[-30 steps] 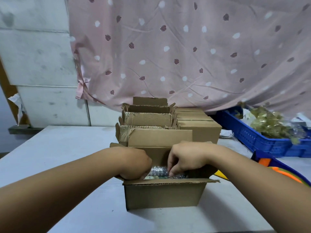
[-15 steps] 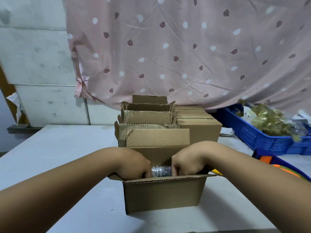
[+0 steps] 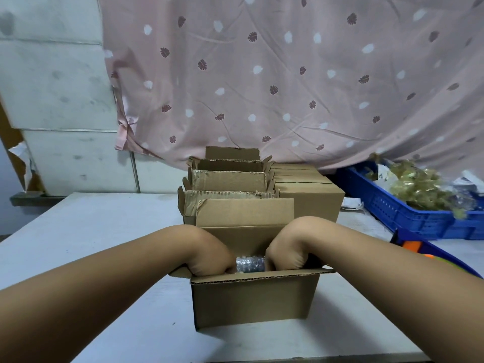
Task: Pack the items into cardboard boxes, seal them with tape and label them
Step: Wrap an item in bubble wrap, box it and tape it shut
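Pink curtain (image 3: 288, 74) behind; stacked boxes (image 3: 235, 184) crowd open box (image 3: 251, 299).

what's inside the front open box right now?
Inside the front box: a bubble-wrapped item, showing between the left hand and right hand, both pushed into the box. The hands and near wall cover the rest, so what the wrap holds and the box floor are hidden.

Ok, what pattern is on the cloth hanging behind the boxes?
Dusty pink cloth printed with scattered white and dark maroon leaf shapes, clearest in the head view.
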